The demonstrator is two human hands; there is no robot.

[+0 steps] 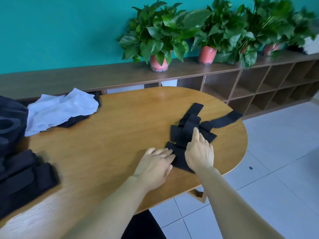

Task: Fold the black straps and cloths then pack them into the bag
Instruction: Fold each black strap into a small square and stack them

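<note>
Left hand [156, 162] and right hand [200, 150], fingers straight, together, press flat on black straps [187, 130] atop wooden table [112, 135].

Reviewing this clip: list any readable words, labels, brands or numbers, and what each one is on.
None can be read in this frame.
Black straps under both hands: no visible label or print.
White cloth and folded black pile: plain.
Plant pots: blurred, no text made out.
</note>
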